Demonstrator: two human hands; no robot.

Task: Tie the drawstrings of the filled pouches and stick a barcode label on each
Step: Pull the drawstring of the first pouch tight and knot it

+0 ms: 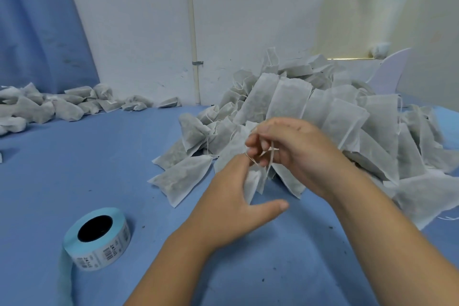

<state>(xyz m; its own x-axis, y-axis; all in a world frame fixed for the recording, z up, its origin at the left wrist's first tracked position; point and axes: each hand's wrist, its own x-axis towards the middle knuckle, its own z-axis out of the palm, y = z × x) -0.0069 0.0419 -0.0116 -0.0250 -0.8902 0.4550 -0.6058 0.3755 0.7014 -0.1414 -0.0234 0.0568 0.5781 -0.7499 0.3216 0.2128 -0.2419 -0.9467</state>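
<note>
We have both hands meeting at centre over one pouch (pixel 253 184), and we judge the knot step is in hand. The right hand (pixel 298 149) comes in from 4 o'clock, fingers curled tight and pinching the string (pixel 272 154). The left hand (pixel 231 196) comes in from 7 o'clock. Its fingers bend up round the pouch neck, the string seems looped on one fingertip, and the thumb sticks out free toward 3 o'clock. The pouch hangs from the fingers toward 6 o'clock, long axis roughly 12 to 6. We cannot tell whether its bottom touches the table (pixel 74 169). The label roll (pixel 111 248) lies flat at 8 o'clock from the hands, well apart, nearer the left hand, with bare cloth between. The big pile (pixel 335 117) of open pouches sits just behind at 1 o'clock and crowds the right wrist. Loose pouches lie near at 10 o'clock. The far heap (pixel 37 107) is at 10 o'clock by the wall, probably the done ones. The pouch in hand shows no label yet.
</note>
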